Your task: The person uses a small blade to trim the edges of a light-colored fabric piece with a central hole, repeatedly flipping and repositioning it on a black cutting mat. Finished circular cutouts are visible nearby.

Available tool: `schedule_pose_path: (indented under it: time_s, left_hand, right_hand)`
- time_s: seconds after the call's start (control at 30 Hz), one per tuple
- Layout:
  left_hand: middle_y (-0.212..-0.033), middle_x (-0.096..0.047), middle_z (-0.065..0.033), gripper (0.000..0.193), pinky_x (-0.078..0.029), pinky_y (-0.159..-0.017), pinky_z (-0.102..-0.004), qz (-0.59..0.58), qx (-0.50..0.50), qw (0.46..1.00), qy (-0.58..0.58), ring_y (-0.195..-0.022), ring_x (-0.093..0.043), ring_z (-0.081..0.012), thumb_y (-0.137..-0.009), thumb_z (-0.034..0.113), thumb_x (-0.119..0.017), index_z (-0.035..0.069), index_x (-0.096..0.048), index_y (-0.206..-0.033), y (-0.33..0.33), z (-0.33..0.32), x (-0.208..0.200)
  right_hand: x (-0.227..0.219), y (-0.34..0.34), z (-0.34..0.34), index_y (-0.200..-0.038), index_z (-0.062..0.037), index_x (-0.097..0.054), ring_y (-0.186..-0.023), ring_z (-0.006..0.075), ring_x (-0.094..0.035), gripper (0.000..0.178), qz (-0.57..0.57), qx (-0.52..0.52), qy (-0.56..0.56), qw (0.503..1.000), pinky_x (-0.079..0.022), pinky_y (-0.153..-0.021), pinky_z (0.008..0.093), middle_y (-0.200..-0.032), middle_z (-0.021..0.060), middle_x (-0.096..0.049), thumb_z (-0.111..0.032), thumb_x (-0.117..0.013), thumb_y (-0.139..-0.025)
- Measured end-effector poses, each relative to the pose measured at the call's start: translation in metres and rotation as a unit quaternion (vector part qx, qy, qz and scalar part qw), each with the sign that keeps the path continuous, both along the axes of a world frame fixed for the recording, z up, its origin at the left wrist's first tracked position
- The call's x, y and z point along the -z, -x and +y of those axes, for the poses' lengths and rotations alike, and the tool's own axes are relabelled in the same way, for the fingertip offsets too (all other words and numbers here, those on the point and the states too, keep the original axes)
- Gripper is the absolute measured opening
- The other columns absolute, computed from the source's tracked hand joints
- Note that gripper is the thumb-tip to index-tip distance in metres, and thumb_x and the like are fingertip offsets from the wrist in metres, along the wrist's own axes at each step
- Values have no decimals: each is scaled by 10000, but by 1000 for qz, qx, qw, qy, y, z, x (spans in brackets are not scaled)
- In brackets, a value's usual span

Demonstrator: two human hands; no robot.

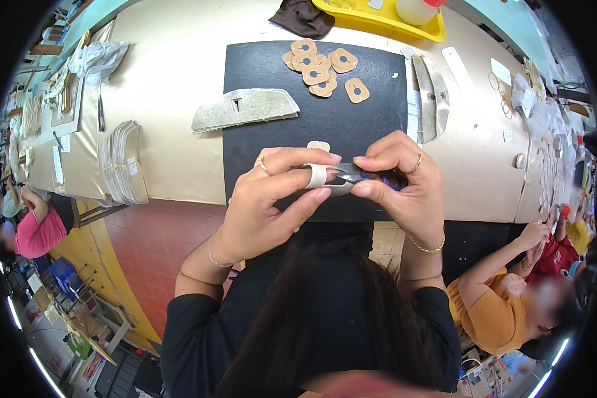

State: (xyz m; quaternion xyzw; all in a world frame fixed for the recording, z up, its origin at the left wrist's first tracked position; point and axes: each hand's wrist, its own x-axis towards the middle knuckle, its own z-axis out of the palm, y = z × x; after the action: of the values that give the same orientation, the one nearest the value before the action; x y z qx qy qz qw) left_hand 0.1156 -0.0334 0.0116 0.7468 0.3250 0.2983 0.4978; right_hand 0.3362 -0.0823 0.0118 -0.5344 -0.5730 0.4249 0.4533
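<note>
Above the black mat [371,126], right of 1 illegible white label [132,166], pinching a pale strip [318,175] with left grip [262,189], a dark metal tool [353,174] with right grip [408,176].

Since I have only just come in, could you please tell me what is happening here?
Over a black mat, a person's left hand holds a pale curved piece, while the right hand pinches a small dark shiny object close to it; its exact kind is unclear. Farther out lie a loose pile of tan rounded pieces with cut-out holes and a pale grey, leather-like slotted piece.
</note>
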Motion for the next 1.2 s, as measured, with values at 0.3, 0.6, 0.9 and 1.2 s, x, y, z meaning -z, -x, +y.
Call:
schedule_pose_path:
  time_s: [0.3, 0.6, 0.9, 1.2]
  left_hand:
    - [-1148, -704, -74, 177, -446, -875, -319, 10, 11, 1000, -26, -1002, -643, -211, -823, 37, -730, 50, -740, -998, -1, 1, -2]
    - [-1145, -706, -50, 156, -427, -865, -314, 9, 13, 999, -29, -1010, -653, -184, -819, 47, -736, 52, -733, -974, -1, 1, -2]
    - [-1139, -706, -48, 149, -412, -860, -319, 3, 20, 999, -29, -986, -658, -178, -815, 39, -732, 48, -727, -963, -1, 2, -3]
    - [-1140, -707, -41, 153, -399, -845, -318, 3, 27, 999, -29, -941, -655, -168, -810, 39, -738, 51, -730, -962, -1, 2, -2]
  right_hand:
    - [-2, -1, 1, -908, -14, -724, -758, 125, -605, 228, 17, -2, 10, 1000, -476, -650, 241, -850, 57, -651, -99, -854, -741]
    - [-2, -3, 0, -911, -8, -719, -773, 121, -589, 251, 7, -12, 13, 1000, -450, -666, 232, -866, 59, -630, -128, -854, -736]
    - [-4, -3, 0, -898, -5, -717, -761, 125, -588, 246, 14, -15, 14, 1000, -449, -657, 242, -846, 62, -630, -121, -853, -729]
    - [-4, -5, 2, -889, -14, -724, -752, 131, -606, 210, 14, -23, 3, 1000, -464, -647, 249, -826, 56, -645, -76, -849, -733]
